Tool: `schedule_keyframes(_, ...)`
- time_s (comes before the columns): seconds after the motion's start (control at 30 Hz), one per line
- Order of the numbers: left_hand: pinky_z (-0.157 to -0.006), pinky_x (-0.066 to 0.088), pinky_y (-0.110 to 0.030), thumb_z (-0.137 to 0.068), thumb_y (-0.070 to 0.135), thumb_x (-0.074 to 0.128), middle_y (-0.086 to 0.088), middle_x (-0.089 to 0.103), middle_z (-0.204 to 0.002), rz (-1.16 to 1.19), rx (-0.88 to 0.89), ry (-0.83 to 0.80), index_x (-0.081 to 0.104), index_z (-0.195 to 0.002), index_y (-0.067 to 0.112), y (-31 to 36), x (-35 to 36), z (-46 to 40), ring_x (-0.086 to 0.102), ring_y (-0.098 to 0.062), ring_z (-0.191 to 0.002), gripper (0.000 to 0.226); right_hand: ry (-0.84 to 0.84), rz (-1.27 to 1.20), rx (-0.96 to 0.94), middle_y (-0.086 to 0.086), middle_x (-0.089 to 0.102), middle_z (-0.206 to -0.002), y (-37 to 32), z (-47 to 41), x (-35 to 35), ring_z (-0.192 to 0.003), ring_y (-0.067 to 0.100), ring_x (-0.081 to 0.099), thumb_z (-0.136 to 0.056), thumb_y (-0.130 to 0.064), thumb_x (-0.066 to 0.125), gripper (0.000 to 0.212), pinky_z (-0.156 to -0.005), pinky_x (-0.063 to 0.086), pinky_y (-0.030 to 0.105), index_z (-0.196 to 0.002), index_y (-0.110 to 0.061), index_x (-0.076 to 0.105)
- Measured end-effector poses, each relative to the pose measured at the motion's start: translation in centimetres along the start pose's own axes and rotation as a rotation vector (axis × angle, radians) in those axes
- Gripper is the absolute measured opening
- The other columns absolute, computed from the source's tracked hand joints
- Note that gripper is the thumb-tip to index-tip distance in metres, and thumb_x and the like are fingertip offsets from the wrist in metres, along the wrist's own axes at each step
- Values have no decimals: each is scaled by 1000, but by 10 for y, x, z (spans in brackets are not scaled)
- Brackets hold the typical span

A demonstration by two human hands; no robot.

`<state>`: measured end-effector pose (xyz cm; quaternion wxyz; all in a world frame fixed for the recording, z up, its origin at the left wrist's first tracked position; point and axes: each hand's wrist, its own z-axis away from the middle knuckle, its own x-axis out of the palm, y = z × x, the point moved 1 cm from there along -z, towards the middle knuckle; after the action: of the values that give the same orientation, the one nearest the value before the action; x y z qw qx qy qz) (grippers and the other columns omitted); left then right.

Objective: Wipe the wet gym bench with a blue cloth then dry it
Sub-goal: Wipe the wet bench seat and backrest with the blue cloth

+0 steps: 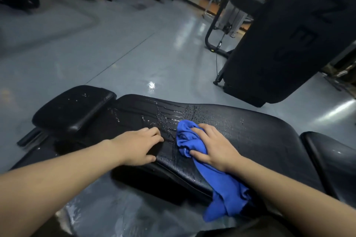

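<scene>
A black padded gym bench [260,131] runs across the lower half of the view, with water drops and streaks on its top. A bunched blue cloth [187,140] lies on the pad, and its tail hangs over the near edge. My right hand [212,146] presses down on the cloth, fingers curled over the bunched part and thumb against its near side. Just left of the cloth, my left hand [141,145] rests on the wet pad with fingers bent and nothing in it.
A smaller black pad [75,107], also wet, sits at the bench's left end. A large black machine [285,40] with a tube frame stands close behind on the right. Another black pad [331,158] is at far right. Water glistens on the grey floor [115,48].
</scene>
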<state>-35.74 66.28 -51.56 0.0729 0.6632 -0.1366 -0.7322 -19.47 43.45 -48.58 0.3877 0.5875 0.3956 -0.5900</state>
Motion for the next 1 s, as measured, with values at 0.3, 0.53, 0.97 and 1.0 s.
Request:
schedule_keyframes(0.3,-93,48,-36,-90,47,61,9,34,-135,54,-11,46,37,-143,32,-13,1,0,39,-14,-123,60,18,28,217,10,48,-133,49,-88,4,-119,31,47,-83,-72,39,84,-105,35,37,-146,-17,43)
schedule_keyframes(0.53,-85,42,-35,-80,48,72,3,38,-125,8,31,-21,44,-126,27,-18,-6,-27,42,-20,-114,58,45,28,278,12,45,-136,56,-98,12,-122,32,43,-86,-70,39,82,-107,36,40,-147,-15,40)
schedule_keyframes(0.97,-95,43,-33,-79,58,68,13,37,-125,56,95,-45,42,-128,37,-31,-10,-15,41,-10,-117,59,12,1,43,16,44,-141,-7,-12,10,-130,30,41,-92,-65,47,78,-113,34,39,-147,-9,42)
schedule_keyframes(1.0,-96,43,-32,-80,55,68,14,36,-126,55,93,-40,41,-131,38,-32,-10,-10,40,-9,-118,60,10,4,36,15,44,-141,-13,-6,9,-130,30,41,-93,-64,47,78,-114,32,38,-147,-9,42)
